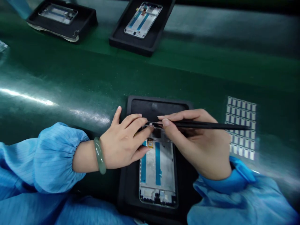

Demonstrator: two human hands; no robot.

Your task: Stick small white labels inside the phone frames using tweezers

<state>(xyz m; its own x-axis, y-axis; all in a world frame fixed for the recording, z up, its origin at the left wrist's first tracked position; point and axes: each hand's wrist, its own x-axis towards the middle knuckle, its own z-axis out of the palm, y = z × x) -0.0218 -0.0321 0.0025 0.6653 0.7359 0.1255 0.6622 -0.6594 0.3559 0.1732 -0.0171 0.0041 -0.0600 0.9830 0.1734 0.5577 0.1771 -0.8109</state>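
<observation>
A phone frame (165,168) with blue strips and a small orange flex connector lies in a black foam tray (130,187) in front of me. Black tweezers (206,125) are pinched in my right hand (199,140), their tips at the upper end of the frame. My left hand (126,137), a green bangle at its wrist, rests over the frame's upper left with its fingers spread. Its fingertips touch the frame's top edge near the tweezer tips. Whatever lies right under those fingertips is hidden.
To the right lies a clear sheet of small pale stickers (241,125), partly behind my right hand. At the back, a second black tray (131,45) holds another phone frame (143,20). A worn black tray (85,25) with a phone frame (57,13) stands back left.
</observation>
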